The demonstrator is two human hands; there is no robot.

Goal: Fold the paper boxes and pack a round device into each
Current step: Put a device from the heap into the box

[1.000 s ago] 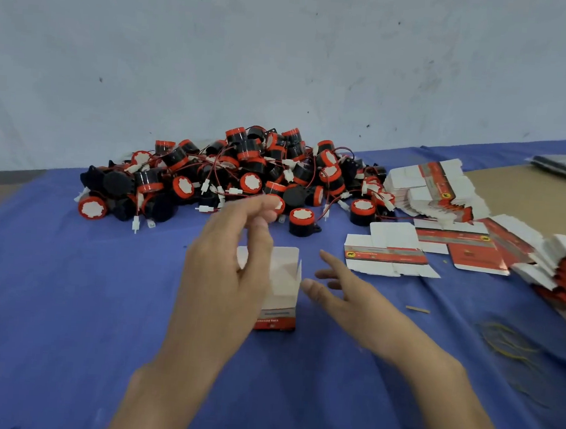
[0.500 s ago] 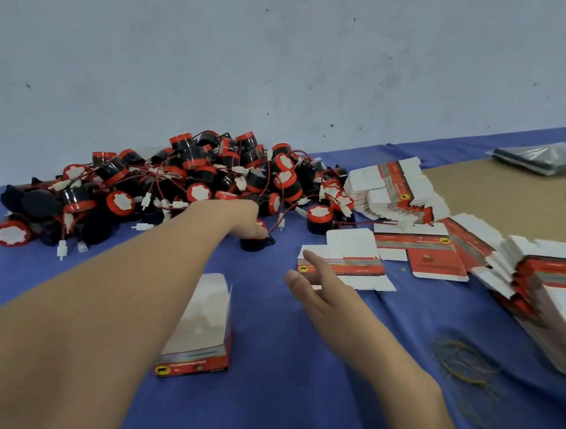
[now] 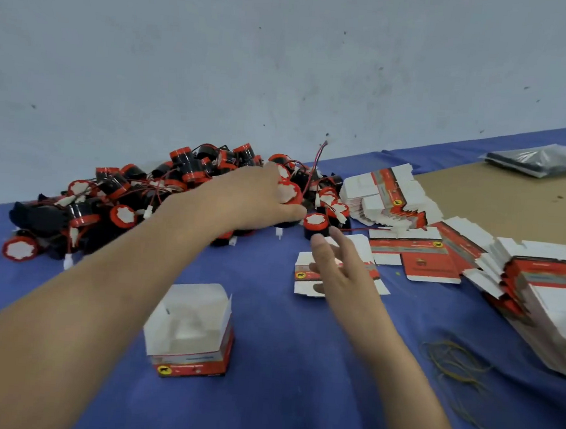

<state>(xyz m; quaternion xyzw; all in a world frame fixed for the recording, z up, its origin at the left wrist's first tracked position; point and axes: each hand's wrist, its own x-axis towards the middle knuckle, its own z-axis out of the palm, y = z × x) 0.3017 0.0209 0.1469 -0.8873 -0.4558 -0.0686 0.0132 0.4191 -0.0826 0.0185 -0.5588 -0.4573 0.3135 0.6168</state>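
Packing has only just begun, I think. One folded box [image 3: 191,329] stands upright toward the near edge of the worktop [image 3: 259,409]. Its top flaps are open and it looks empty inside. No closed, packed box shows anywhere. The left hand [image 3: 255,202] reaches out to the far edge, into the big pile of round devices [image 3: 124,195] by the wall. Its fingers are curled round one round device [image 3: 290,193] with a red cap, and a thin red wire sticks up behind it. The right hand [image 3: 338,269] is apart from the left hand. Its fingers are straight and spread and it holds nothing. It is just over a flat box [image 3: 303,277] lying near the middle of the worktop, and I cannot tell if it touches that box. Big stacks of flat boxes [image 3: 539,302] wait along the right edge, with some rubber bands [image 3: 456,363] lying near them. So one box is folded and none is filled. I think the round device has to go into the folded box next, and then the flaps get tucked shut. After that, lots and lots of boxes and devices are left to do.
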